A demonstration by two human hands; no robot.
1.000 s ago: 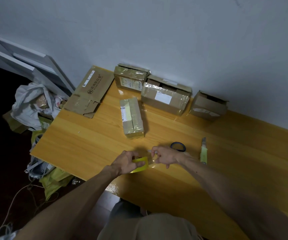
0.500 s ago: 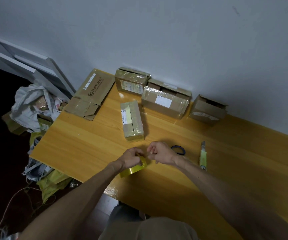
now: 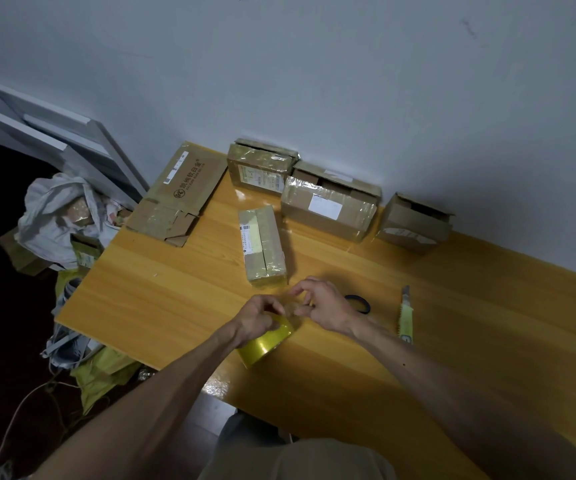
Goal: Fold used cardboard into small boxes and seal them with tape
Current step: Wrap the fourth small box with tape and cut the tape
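Gripping the seemingly light, rigid tape roll (image 3: 266, 344) in fingers of left hand (image 3: 258, 315), pinching its flimsy, sticky free end with fingers of right hand (image 3: 326, 306).

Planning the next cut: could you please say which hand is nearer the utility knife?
Right. The right hand is left of the utility knife; the left hand, gripping the tape roll, sits farther left.

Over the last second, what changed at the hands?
The left hand turned the tape roll it grips: the open ring faced the camera, now the yellow band does. The right hand closed in leftward and pinches the tape end beside the left fingers. Nothing was let go. The sealed box, scissors and knife lie unmoved on the table.
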